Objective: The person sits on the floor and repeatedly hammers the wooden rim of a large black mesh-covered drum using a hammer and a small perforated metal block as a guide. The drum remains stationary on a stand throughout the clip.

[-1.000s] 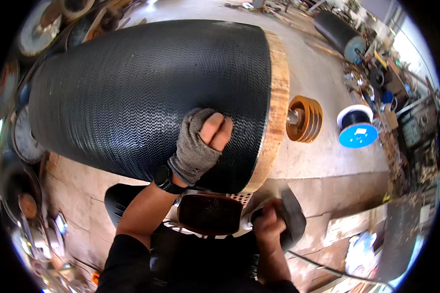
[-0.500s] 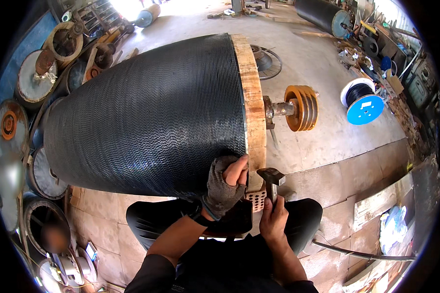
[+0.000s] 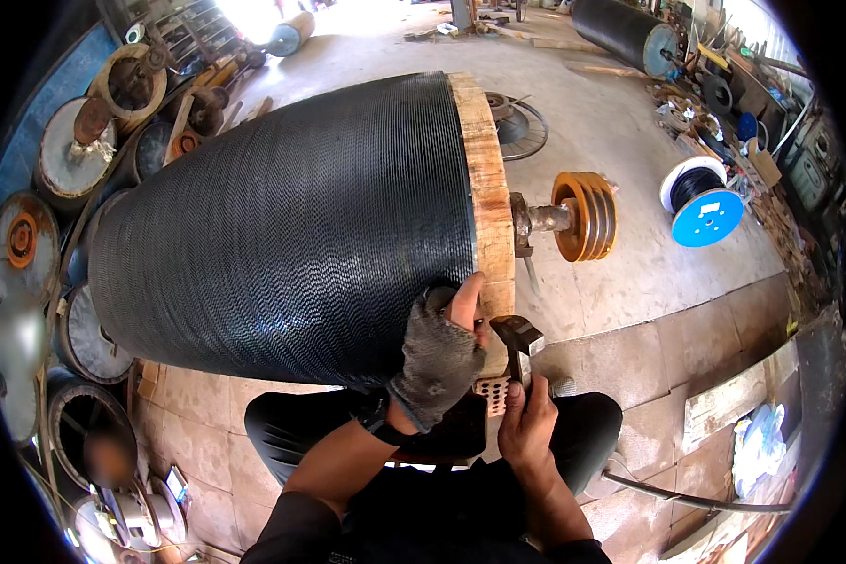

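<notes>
A large black roller (image 3: 291, 226) with a finely ridged surface is seen lying crosswise in front of the person's knees. Its right end is bordered by a pale wooden rim (image 3: 484, 160), from which a rusty shaft (image 3: 547, 218) is extended; an orange grooved pulley (image 3: 587, 216) is mounted on the shaft.

The left hand (image 3: 442, 352), covered by a grey glove with bare fingertips, is placed at the near right edge of the roller, where the black surface is met by the wood. Its fingers are bent and brought close together; whether anything small is pinched between them cannot be told. A dark watch (image 3: 382, 423) is worn on the left wrist.

By the bare right hand (image 3: 528, 423), a hammer (image 3: 522, 340) is gripped around its handle, head uppermost. The head is positioned just beside the left fingertips, near the wooden rim; contact with the wood cannot be determined.

Below the rim, a block with round holes (image 3: 492, 395) is partly hidden. Farther right, a blue-flanged spool (image 3: 708, 220) wound with black cable is noted on the floor (image 3: 658, 291).
</notes>
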{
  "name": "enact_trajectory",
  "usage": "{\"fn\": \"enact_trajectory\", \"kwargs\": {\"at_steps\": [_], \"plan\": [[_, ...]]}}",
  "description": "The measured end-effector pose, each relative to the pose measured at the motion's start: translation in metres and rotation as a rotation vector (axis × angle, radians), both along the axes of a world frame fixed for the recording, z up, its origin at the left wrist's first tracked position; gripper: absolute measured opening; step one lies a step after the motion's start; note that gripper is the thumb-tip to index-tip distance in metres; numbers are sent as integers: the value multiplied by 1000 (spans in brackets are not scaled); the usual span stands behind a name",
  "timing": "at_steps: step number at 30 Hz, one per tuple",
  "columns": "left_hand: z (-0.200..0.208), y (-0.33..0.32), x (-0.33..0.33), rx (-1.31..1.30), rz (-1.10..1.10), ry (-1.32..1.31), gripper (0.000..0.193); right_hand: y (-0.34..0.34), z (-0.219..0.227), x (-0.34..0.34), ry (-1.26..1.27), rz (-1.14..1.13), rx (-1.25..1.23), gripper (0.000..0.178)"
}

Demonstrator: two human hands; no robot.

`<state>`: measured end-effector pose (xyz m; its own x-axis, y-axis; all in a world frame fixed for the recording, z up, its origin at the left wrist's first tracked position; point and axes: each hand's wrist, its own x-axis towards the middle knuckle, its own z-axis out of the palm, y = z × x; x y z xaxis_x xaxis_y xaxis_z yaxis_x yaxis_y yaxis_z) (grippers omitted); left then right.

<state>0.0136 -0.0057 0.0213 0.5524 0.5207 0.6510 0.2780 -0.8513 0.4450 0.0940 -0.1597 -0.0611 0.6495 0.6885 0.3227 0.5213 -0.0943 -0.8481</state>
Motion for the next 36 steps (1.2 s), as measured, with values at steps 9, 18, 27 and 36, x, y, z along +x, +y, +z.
{"fn": "enact_trajectory", "kwargs": {"at_steps": [9, 18, 27, 36], "plan": [[-21, 2, 12, 22, 32, -25, 78, 5, 19, 4, -130, -25, 28, 21], [-20, -4, 13, -45, 52, -19, 78, -2, 22, 2, -202, -41, -54, 23], [-17, -24, -33, 25, -58, -72, 70, -1, 34, -2, -226, -94, 202, 24], [-125, -74, -103, -165, -272, 742, 36, -7, 37, -8, -147, -57, 254, 21]]}}
